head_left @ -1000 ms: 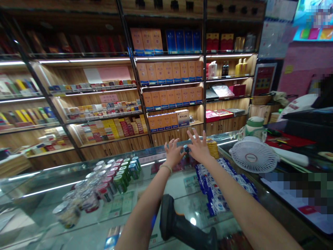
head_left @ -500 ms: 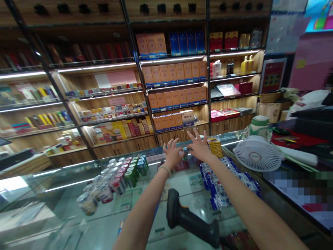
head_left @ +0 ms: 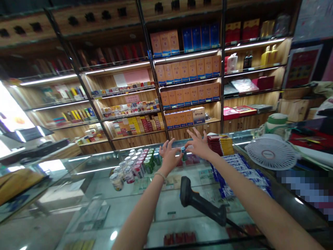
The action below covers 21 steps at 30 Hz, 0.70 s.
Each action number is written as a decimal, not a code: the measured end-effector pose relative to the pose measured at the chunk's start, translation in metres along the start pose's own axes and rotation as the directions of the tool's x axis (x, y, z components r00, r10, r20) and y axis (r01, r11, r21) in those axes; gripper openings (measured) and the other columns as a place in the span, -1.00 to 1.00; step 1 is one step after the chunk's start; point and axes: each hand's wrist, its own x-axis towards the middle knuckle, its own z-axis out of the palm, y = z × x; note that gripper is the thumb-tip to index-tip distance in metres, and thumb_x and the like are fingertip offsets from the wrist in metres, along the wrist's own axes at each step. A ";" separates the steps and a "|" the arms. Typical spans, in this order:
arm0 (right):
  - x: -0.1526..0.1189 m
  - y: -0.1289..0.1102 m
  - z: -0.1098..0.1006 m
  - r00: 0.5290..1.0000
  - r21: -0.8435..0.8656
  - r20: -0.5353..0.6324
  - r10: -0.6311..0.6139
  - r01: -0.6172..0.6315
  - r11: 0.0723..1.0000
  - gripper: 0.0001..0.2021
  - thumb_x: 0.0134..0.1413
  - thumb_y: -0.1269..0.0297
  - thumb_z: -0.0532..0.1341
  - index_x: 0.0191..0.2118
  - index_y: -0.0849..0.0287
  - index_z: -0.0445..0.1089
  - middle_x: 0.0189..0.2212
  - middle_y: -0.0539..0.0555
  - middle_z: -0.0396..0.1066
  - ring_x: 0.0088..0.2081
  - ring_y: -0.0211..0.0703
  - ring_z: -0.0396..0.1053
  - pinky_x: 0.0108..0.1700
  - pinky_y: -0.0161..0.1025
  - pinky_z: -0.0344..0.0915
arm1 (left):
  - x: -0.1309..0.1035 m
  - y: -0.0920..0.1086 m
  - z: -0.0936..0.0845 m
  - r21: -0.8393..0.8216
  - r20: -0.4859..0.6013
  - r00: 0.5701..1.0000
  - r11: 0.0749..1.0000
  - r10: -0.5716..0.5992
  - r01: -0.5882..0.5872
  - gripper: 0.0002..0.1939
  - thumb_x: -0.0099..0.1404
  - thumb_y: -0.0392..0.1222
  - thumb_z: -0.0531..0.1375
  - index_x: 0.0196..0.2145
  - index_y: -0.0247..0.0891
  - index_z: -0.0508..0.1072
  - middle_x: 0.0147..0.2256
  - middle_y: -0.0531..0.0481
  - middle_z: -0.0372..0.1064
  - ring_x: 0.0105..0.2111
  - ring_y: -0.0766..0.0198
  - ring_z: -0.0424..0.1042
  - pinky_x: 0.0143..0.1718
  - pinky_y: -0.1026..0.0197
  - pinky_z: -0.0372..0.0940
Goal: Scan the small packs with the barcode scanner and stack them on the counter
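Both my arms reach far out over a glass counter (head_left: 85,180). My left hand (head_left: 168,156) and my right hand (head_left: 199,146) meet around a small blue can (head_left: 183,152), which they pinch between thumbs and fingertips while the other fingers spread. The can sits at the far side of the counter, just right of several rows of small red, green and blue cans (head_left: 137,165). A thin band circles my left wrist.
A black barcode scanner (head_left: 200,205) lies on the glass below my arms. Blue-and-white packs (head_left: 239,173) run along the right, with a red and yellow stack (head_left: 220,144) behind them. A white fan (head_left: 272,152) lies at the right. Stocked shelves (head_left: 187,90) fill the back wall.
The camera has swung left and down, so everything has shifted right in view. Both hands stay on the small blue can at the same spot on the counter.
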 end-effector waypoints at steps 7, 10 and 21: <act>-0.009 -0.035 -0.010 0.995 -0.028 -0.061 -0.081 0.079 0.996 -0.90 0.14 0.18 0.29 -0.26 -0.02 0.58 0.43 0.06 0.07 0.47 0.18 -0.21 0.35 0.48 -0.43 | -0.021 -0.001 -0.036 0.004 -0.026 0.998 0.998 -0.055 0.055 -0.87 0.24 -0.04 0.35 -0.23 0.03 0.63 0.37 0.03 0.12 0.37 -0.13 -0.02 0.35 -0.38 -0.18; -0.015 -0.047 -0.015 0.988 -0.063 -0.106 -0.109 0.102 0.993 -0.87 0.17 0.19 0.27 -0.19 -0.03 0.56 0.40 0.07 0.12 0.46 0.18 -0.15 0.36 0.45 -0.39 | -0.030 0.002 -0.049 -0.011 -0.062 0.996 0.998 -0.057 0.057 -0.88 0.25 -0.05 0.34 -0.23 0.01 0.62 0.37 0.04 0.13 0.37 -0.12 -0.02 0.36 -0.36 -0.18; -0.054 -0.048 -0.009 0.984 -0.093 -0.140 -0.108 0.095 0.991 -0.74 0.25 0.06 0.22 0.00 -0.14 0.54 0.36 0.05 0.20 0.41 0.18 -0.03 0.36 0.36 -0.33 | -0.052 0.016 -0.059 -0.063 -0.065 0.997 0.997 -0.040 0.036 -0.90 0.27 -0.07 0.32 -0.24 0.02 0.61 0.35 0.04 0.13 0.38 -0.10 -0.03 0.37 -0.35 -0.20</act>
